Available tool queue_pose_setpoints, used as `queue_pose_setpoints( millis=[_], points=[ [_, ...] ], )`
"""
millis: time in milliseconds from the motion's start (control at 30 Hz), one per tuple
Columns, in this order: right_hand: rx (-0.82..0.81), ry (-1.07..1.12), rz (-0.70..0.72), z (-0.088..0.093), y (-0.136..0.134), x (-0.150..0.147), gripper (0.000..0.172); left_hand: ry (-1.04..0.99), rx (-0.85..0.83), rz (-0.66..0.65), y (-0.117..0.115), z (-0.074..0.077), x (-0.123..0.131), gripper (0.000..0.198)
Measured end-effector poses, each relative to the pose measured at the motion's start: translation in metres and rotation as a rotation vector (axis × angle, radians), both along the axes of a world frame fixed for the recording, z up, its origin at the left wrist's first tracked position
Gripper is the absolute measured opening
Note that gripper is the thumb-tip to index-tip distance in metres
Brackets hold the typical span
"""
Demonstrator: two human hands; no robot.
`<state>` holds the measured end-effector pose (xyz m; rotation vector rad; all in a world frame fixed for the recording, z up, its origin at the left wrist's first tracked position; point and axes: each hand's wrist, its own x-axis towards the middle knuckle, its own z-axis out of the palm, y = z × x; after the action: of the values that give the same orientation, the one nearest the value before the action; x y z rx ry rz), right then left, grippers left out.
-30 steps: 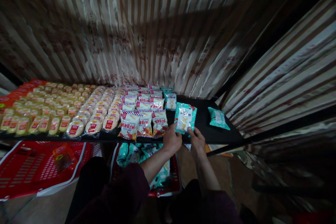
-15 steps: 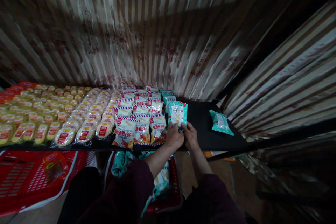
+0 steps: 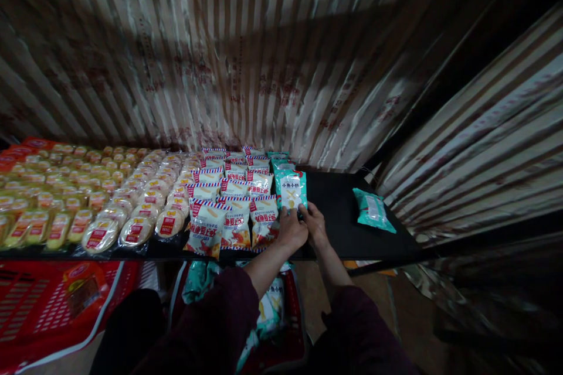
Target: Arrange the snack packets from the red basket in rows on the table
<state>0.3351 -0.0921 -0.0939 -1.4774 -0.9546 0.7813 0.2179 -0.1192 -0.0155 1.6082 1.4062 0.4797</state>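
Observation:
A teal and white snack bag (image 3: 291,187) stands tilted up at the front of a short teal row. My left hand (image 3: 292,231) is closed on its lower edge, near the middle. At the bag's lower right corner, my right hand (image 3: 314,225) has its fingers curled in, close beside the left; the hands partly hide the bag's bottom. Behind it, more teal bags (image 3: 280,159) lean in line. White snack bags (image 3: 235,224) with striped tops stand in rows just left of my hands.
The black shelf (image 3: 338,211) carries another teal bag (image 3: 373,210) lying at right, with wrapped round cakes (image 3: 136,231) and yellow packets (image 3: 57,229) at left. Below are a red basket (image 3: 39,299) and a second red basket (image 3: 299,328) holding teal bags. A striped curtain (image 3: 246,58) hangs behind.
Both hands and the teal bag have shifted slightly left and back, against the teal row. The camera view has also moved a little.

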Motion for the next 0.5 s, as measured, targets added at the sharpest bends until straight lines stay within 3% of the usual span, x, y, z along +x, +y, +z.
queue_pose_setpoints(
  millis=[133,333,500],
  points=[
    [-0.005,-0.054,0.007,-0.004,0.004,0.001,0.056,0.015,0.003,0.012,0.004,-0.003,0.001,0.051],
    [-0.039,-0.351,-0.003,-0.013,0.009,0.007,0.055,0.032,0.029,0.024,0.007,-0.005,0.001,0.045],
    [-0.032,-0.450,-0.040,-0.012,0.015,0.009,0.058,0.023,0.044,0.023,0.007,-0.004,0.000,0.046]
  ],
)
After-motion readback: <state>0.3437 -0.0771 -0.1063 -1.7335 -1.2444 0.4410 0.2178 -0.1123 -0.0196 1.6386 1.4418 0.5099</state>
